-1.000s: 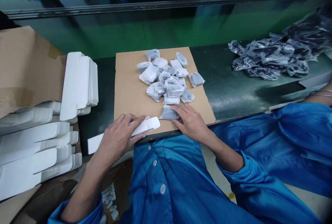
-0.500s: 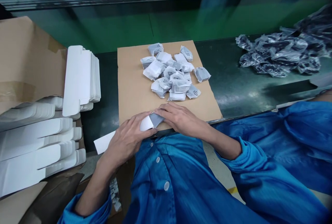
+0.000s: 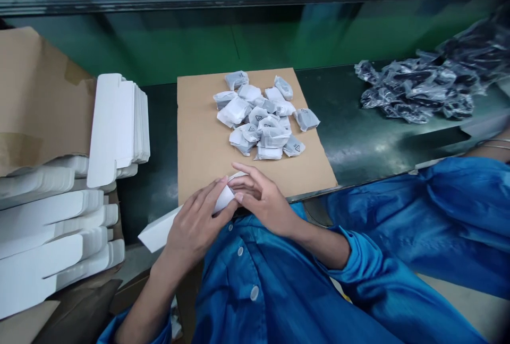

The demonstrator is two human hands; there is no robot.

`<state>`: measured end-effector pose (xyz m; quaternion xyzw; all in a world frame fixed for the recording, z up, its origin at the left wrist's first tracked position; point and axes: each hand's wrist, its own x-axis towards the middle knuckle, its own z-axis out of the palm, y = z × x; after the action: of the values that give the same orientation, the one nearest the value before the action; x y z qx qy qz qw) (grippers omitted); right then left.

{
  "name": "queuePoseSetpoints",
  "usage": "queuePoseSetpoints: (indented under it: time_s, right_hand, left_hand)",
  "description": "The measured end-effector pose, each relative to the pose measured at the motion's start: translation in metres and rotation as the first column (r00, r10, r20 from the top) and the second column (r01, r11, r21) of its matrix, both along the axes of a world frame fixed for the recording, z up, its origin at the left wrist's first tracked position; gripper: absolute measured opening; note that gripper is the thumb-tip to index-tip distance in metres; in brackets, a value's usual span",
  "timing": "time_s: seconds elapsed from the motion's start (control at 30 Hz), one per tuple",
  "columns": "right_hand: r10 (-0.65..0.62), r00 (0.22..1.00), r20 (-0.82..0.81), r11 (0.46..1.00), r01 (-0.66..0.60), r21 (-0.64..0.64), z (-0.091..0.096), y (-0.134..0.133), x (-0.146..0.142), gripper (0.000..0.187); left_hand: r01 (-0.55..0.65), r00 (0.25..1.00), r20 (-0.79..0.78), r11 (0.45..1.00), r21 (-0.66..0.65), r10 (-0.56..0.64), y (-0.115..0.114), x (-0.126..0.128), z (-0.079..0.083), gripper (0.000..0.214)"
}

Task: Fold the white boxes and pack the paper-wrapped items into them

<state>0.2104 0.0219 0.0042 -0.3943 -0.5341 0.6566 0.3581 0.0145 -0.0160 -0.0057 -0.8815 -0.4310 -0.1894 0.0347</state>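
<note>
My left hand is closed around a long white carton that lies across the near edge of a brown cardboard sheet. My right hand meets it at the carton's right end, fingers curled on the end flap. The small pouch it held a moment ago is out of sight. A heap of several small grey-white plastic pouches lies on the sheet beyond both hands.
Stacks of flat white cartons fill an open brown box at the left. A pile of dark items in clear bags lies at the right. A dark green belt runs under the sheet. Another person's blue sleeve is at right.
My right hand took a pouch from the heap's near edge and brought it to the carton's end. Both hands now close together on that end; the pouch no longer shows.
</note>
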Motion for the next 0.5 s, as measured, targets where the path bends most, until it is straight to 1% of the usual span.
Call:
queuePoseSetpoints:
  time_s: [0.07,0.1,0.13,0.2,0.27,0.33,0.37,0.4,0.43,0.47,0.5]
  right_hand:
    - [-0.113,0.991,0.078,0.989,0.105,0.104,0.007,0.001,-0.004,0.053]
    - [-0.149,0.982,0.117,0.979,0.130,0.158,0.010,0.002,-0.005,0.050]
    - [-0.160,0.977,0.143,0.971,0.130,0.198,0.014,0.005,-0.005,0.047]
    - [-0.106,0.980,0.169,0.969,0.063,0.241,0.022,0.015,0.001,0.044]
    - [-0.077,0.974,0.213,0.950,0.006,0.313,0.037,0.031,0.021,0.042]
    - [-0.177,0.937,0.300,0.894,0.026,0.446,0.061,0.051,0.058,0.037]
    - [-0.276,0.901,0.335,0.854,0.070,0.515,0.075,0.062,0.082,0.037]
    - [-0.425,0.839,0.341,0.783,0.152,0.602,0.088,0.075,0.110,0.038]
    - [-0.476,0.817,0.324,0.752,0.187,0.632,0.099,0.091,0.140,0.039]
    - [-0.491,0.811,0.317,0.745,0.202,0.636,0.106,0.108,0.169,0.042]
    - [-0.490,0.796,0.355,0.764,0.196,0.615,0.109,0.127,0.197,0.041]
  left_hand:
    - [-0.027,0.996,0.084,0.993,0.112,0.018,0.002,0.010,-0.003,0.040]
    - [-0.045,0.991,0.129,0.986,0.161,0.025,0.004,0.017,-0.004,0.038]
    - [-0.070,0.984,0.173,0.977,0.200,0.035,0.006,0.025,-0.004,0.037]
    - [-0.120,0.966,0.251,0.963,0.243,0.057,0.011,0.044,0.000,0.044]
    - [-0.141,0.945,0.321,0.962,0.234,0.061,0.014,0.057,0.011,0.058]
    - [-0.174,0.917,0.390,0.961,0.214,0.080,0.018,0.055,0.027,0.074]
    - [-0.223,0.898,0.424,0.952,0.209,0.118,0.021,0.047,0.034,0.079]
    - [-0.302,0.874,0.448,0.933,0.197,0.188,0.025,0.034,0.039,0.079]
    - [-0.407,0.839,0.460,0.897,0.174,0.291,0.031,0.017,0.043,0.076]
    - [-0.519,0.789,0.456,0.844,0.135,0.412,0.038,-0.003,0.044,0.072]
    - [-0.628,0.721,0.428,0.775,0.072,0.545,0.044,-0.025,0.042,0.068]
